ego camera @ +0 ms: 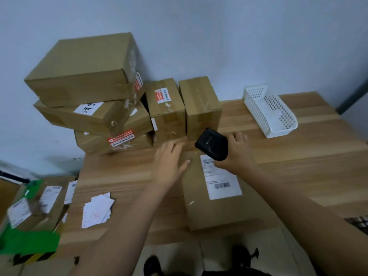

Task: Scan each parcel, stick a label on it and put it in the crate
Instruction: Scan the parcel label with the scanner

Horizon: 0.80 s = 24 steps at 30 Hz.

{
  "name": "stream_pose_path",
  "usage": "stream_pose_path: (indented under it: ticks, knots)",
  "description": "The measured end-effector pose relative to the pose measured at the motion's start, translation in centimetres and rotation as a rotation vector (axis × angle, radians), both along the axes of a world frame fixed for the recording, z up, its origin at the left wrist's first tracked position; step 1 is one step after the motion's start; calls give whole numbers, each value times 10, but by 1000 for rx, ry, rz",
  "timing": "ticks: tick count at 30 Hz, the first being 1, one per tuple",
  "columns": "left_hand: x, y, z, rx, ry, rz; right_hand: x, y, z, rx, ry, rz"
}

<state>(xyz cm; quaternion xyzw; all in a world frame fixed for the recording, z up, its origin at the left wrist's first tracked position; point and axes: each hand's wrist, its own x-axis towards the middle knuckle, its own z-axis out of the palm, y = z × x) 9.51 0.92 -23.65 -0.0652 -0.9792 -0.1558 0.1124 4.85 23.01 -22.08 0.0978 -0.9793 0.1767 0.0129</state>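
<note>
Meanwhile the right hand (238,154) gripped a black scanner (212,144) above the labelled parcel (215,208) at the table's (310,168) near edge. Fingers spread, the left hand (169,164) lay flat on it.

brown cardboard parcel (215,212) lies flat at the tabletop's (298,166) near edge, white barcode label (221,178) face up. black scanner (212,144) held above its far end. green crate (29,242) at left holds labelled parcels (57,208).

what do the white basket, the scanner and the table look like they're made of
The white basket: likely moulded plastic, smooth, going by its uniform grid of holes. The scanner: black hard plastic, slightly glossy, small glints on its casing. The table: wood or wood-look laminate, matte, with grain and plank seams; which one is unclear.
</note>
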Motion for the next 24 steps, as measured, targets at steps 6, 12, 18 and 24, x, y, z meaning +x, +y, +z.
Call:
stream_pose_path:
  ticks: [6,12,18,24]
  knots:
    - [8,85,0,10,-46,204,-39,64,4,114,112,243]
    - [18,114,15,4,-53,342,-68,85,54,525,260,620]
    - [19,123,17,-74,-44,394,-80,82,82,850,494,958]
    - [26,129,9,-52,-25,416,-78,75,83,858,572,1064]
